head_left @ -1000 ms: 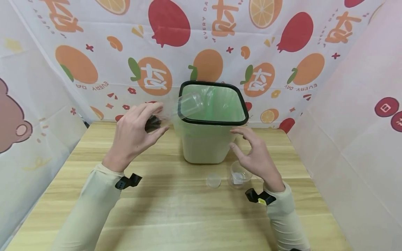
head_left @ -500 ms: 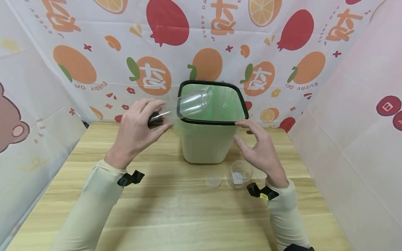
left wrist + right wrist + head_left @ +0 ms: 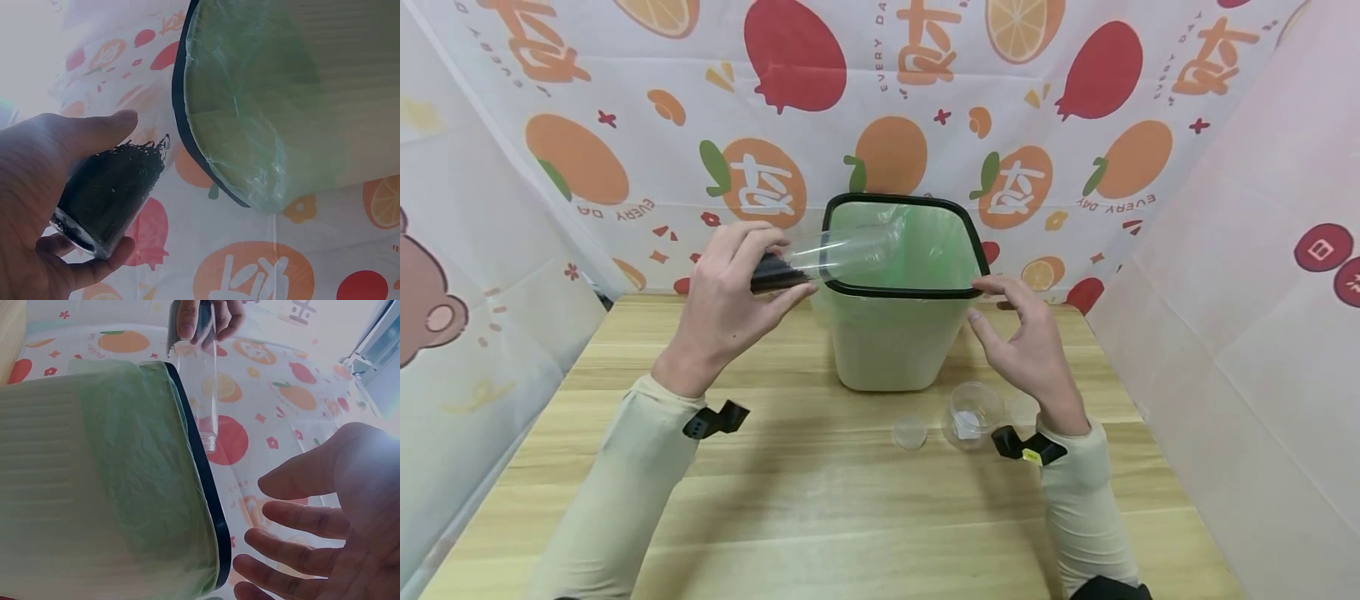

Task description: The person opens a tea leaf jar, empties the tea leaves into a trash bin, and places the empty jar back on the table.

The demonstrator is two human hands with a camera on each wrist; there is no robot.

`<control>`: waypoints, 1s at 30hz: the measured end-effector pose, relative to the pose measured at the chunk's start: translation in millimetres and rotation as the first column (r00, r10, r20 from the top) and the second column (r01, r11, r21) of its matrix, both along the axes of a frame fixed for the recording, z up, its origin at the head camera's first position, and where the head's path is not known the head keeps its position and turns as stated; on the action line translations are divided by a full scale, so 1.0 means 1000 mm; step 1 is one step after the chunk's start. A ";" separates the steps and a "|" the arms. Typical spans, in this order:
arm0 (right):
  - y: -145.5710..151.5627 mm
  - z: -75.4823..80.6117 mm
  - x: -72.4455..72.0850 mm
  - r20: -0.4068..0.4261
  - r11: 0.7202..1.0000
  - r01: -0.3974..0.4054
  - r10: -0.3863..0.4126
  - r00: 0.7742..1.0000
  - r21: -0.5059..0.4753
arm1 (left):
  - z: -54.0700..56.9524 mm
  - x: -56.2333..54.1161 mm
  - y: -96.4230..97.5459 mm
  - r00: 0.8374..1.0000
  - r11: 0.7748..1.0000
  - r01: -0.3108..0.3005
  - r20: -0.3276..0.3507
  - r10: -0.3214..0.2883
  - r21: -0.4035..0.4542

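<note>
My left hand grips the base end of a clear plastic bottle, tilted nearly on its side. Loose black bits fill its base end in the left wrist view. The bottle's mouth end reaches over the opening of a pale trash bin, which has a black rim and a green bag liner. Beside the bin's right rim is my right hand, its fingers loosely bent and holding nothing. Whether a fingertip touches the rim, I cannot tell.
On the wooden table, in front of the bin, lie a small round translucent lid and a clear plastic cup with a whitish piece in or behind it. A fruit-print cloth hangs close behind the bin.
The left hand has tipped the bottle slightly and shifted it a little to the right, over the bin. My right hand has moved slightly right and up along the rim.
</note>
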State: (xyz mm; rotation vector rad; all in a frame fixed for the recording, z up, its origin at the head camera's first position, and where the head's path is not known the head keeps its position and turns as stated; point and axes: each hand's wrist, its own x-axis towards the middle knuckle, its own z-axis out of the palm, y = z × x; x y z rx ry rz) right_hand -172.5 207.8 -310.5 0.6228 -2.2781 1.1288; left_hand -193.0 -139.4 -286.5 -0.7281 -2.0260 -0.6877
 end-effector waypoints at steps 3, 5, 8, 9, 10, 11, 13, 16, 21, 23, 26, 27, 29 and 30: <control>0.000 0.000 -0.001 0.006 1.000 0.003 -0.003 1.000 -0.005 | 0.001 -0.001 0.000 1.000 1.000 0.005 -0.029 -0.005 -0.013; 0.000 0.001 -0.002 0.006 1.000 0.004 -0.004 1.000 -0.007 | 0.002 -0.002 0.001 0.999 1.000 0.005 -0.038 -0.005 -0.019; 0.000 0.001 -0.003 0.007 1.000 0.009 -0.008 1.000 -0.007 | 0.004 -0.003 0.002 0.999 1.000 0.006 -0.039 -0.008 -0.028; 0.000 0.002 -0.003 0.008 1.000 0.009 -0.009 1.000 -0.007 | 0.005 -0.003 0.002 0.999 1.000 0.007 -0.039 -0.008 -0.029; 0.000 0.002 -0.004 0.008 1.000 0.010 -0.009 1.000 -0.006 | 0.005 -0.003 0.002 0.999 1.000 0.009 -0.039 -0.010 -0.029; 0.000 0.002 -0.005 0.008 1.000 0.010 -0.010 1.000 -0.006 | 0.006 -0.003 0.003 0.999 1.000 0.011 -0.039 -0.012 -0.029; 0.000 0.001 -0.006 0.008 1.000 0.010 -0.010 1.000 -0.006 | 0.006 -0.003 0.003 0.999 0.999 0.013 -0.041 -0.015 -0.030; 0.000 0.001 -0.007 0.008 1.000 0.010 -0.010 1.000 -0.005 | 0.007 -0.003 0.005 0.999 0.999 0.014 -0.043 -0.015 -0.029; -0.001 0.001 -0.006 0.015 1.000 0.017 -0.017 1.000 -0.001 | 0.007 -0.004 0.008 0.998 0.999 0.024 -0.053 -0.026 -0.031; -0.002 0.001 -0.006 0.013 1.000 0.023 -0.023 1.000 0.002 | 0.008 -0.004 0.009 0.998 0.999 0.032 -0.057 -0.033 -0.028; -0.002 0.002 -0.007 0.007 0.999 0.034 -0.034 0.999 0.004 | 0.009 -0.004 0.011 0.998 0.999 0.036 -0.056 -0.038 -0.029; -0.003 0.003 -0.007 0.005 0.999 0.036 -0.036 0.999 0.004 | 0.009 -0.003 0.011 0.998 0.999 0.037 -0.053 -0.038 -0.029; -0.004 0.004 -0.007 -0.001 0.999 0.034 -0.034 0.999 0.003 | 0.009 -0.003 0.012 0.998 0.999 0.036 -0.048 -0.038 -0.030; -0.004 0.005 -0.007 -0.004 0.999 0.033 -0.033 0.999 0.003 | 0.009 -0.003 0.012 0.998 0.999 0.036 -0.046 -0.037 -0.032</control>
